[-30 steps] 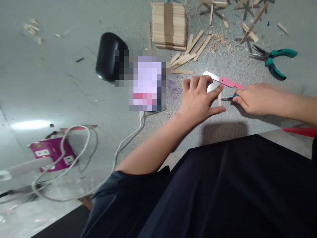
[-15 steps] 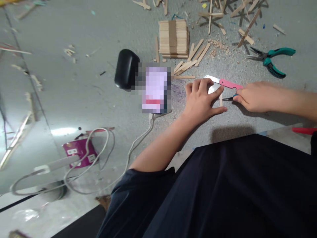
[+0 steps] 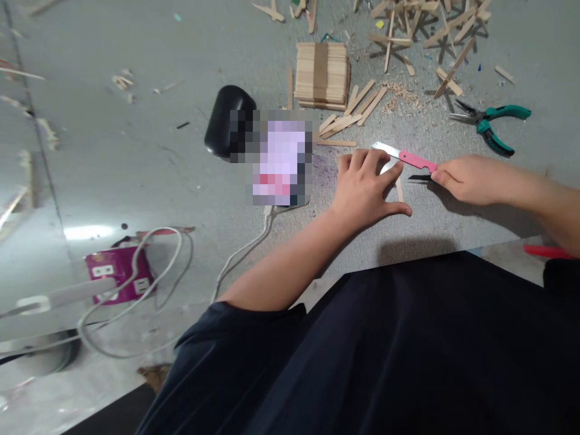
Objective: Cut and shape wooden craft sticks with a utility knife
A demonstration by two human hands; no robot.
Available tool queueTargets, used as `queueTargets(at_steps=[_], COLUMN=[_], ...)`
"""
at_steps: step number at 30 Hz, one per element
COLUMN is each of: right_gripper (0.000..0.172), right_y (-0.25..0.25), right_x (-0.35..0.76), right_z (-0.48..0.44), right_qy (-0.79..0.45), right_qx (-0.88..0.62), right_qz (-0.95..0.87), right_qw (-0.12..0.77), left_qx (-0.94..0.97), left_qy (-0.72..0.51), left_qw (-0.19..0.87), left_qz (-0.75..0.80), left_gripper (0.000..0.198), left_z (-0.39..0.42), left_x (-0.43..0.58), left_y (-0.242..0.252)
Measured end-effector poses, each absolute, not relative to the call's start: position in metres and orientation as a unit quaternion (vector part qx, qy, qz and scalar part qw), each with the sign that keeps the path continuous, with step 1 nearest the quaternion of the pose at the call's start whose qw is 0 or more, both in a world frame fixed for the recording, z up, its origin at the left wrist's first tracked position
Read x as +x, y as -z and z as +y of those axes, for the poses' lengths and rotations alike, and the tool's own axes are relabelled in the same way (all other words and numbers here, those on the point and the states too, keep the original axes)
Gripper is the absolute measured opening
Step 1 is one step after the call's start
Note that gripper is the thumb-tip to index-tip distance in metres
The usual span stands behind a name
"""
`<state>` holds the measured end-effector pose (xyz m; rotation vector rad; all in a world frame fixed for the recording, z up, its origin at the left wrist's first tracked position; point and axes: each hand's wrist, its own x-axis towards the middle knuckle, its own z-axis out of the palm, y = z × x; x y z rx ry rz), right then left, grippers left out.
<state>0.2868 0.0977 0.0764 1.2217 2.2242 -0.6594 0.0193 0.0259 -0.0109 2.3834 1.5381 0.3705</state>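
Dark blade (image 3: 419, 177) backed off wood stick (image 3: 399, 192), R hand (image 3: 466, 178) pinching it, L hand (image 3: 360, 188) splayed, thumb out

The table (image 3: 149, 157) around the stick bundle (image 3: 321, 75)
Just before the bundle, toward its right, lie loose sticks (image 3: 339, 125); before it to the left, the case (image 3: 222, 121) and phone (image 3: 281, 163), the socket block (image 3: 124, 263) farther left. Pliers (image 3: 483, 118) lie to its right, scattered sticks (image 3: 448, 29) right and partly behind. Before it, rightward in order: left hand (image 3: 362, 181), knife (image 3: 417, 161), right hand (image 3: 466, 178).

Head-worn view, facing forward and down, near the table (image 3: 140, 175)
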Motion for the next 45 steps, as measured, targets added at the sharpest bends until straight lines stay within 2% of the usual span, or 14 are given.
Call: queueTargets(at_steps=[6, 12, 20, 23, 30, 37, 45], right_gripper=[0.057, 0.052, 0.048, 0.049, 0.057, 0.056, 0.057], right_y=[-0.073, -0.065, -0.074, -0.075, -0.078, -0.079, -0.075], right_x=[0.291, 0.305, 0.303, 0.302, 0.295, 0.294, 0.291], right_z=[0.102, 0.095, 0.089, 0.089, 0.081, 0.081, 0.078], right_qy=[0.31, 0.327, 0.312, 0.298, 0.215, 0.216, 0.203], right_qx=[0.456, 0.472, 0.47, 0.468, 0.441, 0.443, 0.446], right_qz=[0.809, 0.808, 0.815, 0.82, 0.849, 0.847, 0.854], right_qw=[0.205, 0.13, 0.134, 0.138, 0.195, 0.199, 0.173], left_qx=[0.81, 0.82, 0.824, 0.817, 0.82, 0.832, 0.777], left_qy=[-0.157, -0.179, -0.229, -0.245, -0.246, -0.191, -0.093], left_qw=[0.137, 0.142, 0.174, 0.19, 0.184, 0.13, 0.197], left_qz=[0.548, 0.524, 0.489, 0.487, 0.483, 0.504, 0.59], left_gripper=[0.098, 0.073, 0.025, 0.015, 0.015, 0.019, 0.029], left_z=[0.026, 0.029, 0.036, 0.036, 0.036, 0.027, 0.021], left_x=[0.023, 0.012, 0.007, 0.008, 0.01, 0.018, 0.024], left_y=[0.009, 0.016, 0.023, 0.021, 0.025, 0.018, -0.006])
